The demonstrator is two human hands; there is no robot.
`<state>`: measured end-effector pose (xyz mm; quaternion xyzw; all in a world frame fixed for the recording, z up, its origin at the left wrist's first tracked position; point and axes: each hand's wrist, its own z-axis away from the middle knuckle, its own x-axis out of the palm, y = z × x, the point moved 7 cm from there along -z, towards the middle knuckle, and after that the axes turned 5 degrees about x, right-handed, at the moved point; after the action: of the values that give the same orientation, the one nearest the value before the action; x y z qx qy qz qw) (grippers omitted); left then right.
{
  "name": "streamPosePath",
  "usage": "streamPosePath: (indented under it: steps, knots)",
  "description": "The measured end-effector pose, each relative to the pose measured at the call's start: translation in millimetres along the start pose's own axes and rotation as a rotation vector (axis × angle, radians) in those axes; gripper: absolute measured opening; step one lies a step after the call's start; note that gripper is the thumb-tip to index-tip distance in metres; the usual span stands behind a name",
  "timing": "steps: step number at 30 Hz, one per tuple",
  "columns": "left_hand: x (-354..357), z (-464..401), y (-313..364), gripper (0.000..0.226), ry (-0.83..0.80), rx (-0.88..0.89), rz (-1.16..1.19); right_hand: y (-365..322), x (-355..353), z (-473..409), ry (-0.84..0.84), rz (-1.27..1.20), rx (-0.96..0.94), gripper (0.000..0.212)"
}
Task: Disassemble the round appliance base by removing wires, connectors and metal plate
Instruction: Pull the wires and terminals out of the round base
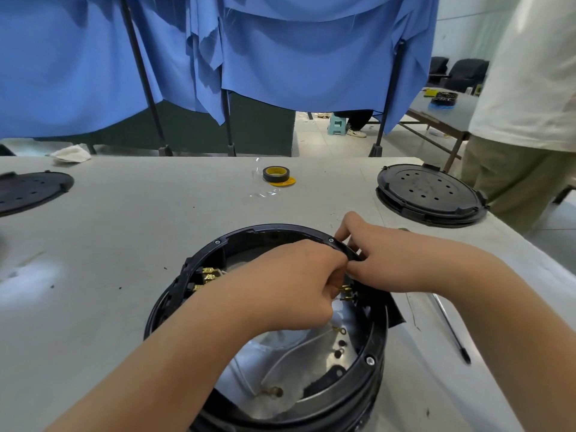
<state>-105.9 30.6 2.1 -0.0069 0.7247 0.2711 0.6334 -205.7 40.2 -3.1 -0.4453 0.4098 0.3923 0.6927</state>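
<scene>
The round black appliance base (pixel 174 291) lies open-side up on the table in front of me. A shiny metal plate (pixel 274 366) fills its inside, with white wires (pixel 290 350) and brass ring terminals lying on it. Brass connectors (pixel 208 275) sit at the left inner wall, and more brass terminals (pixel 345 291) at the right inner wall. My left hand (pixel 290 285) reaches inside, fingers curled, pinching at those right-hand terminals. My right hand (pixel 386 257) grips the base's right rim beside them, thumb inside; what the fingertips hold is hidden.
A black tape roll (pixel 276 174) with yellow core lies mid-table. Black perforated round covers sit at the far right (pixel 430 194) and far left (pixel 31 190). A screwdriver (pixel 452 330) lies to the right of the base. A person stands at the right edge.
</scene>
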Motion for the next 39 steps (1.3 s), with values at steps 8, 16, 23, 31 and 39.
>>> streamPosePath:
  steps: [8,16,23,31,39]
  knots:
    - [-2.8,2.0,4.1,0.015,0.041,0.039,-0.043,0.5,0.0,-0.3,-0.011,-0.004,-0.003,0.031]
    - [1.4,0.1,1.3,0.023,0.001,0.011,-0.090,1.2,0.0,-0.9,-0.017,-0.010,-0.006,0.031]
    - [0.6,0.6,3.1,0.027,0.007,0.019,-0.139,0.8,0.4,-1.5,-0.033,-0.023,-0.015,0.032]
    - [-0.6,10.2,-14.7,0.016,0.005,-0.070,-0.018,1.8,0.1,-1.0,-0.031,-0.003,-0.002,0.032]
    - [-20.0,6.5,-21.5,0.011,0.241,-0.067,0.076,2.8,-9.4,2.8,0.033,-0.056,-0.062,0.035]
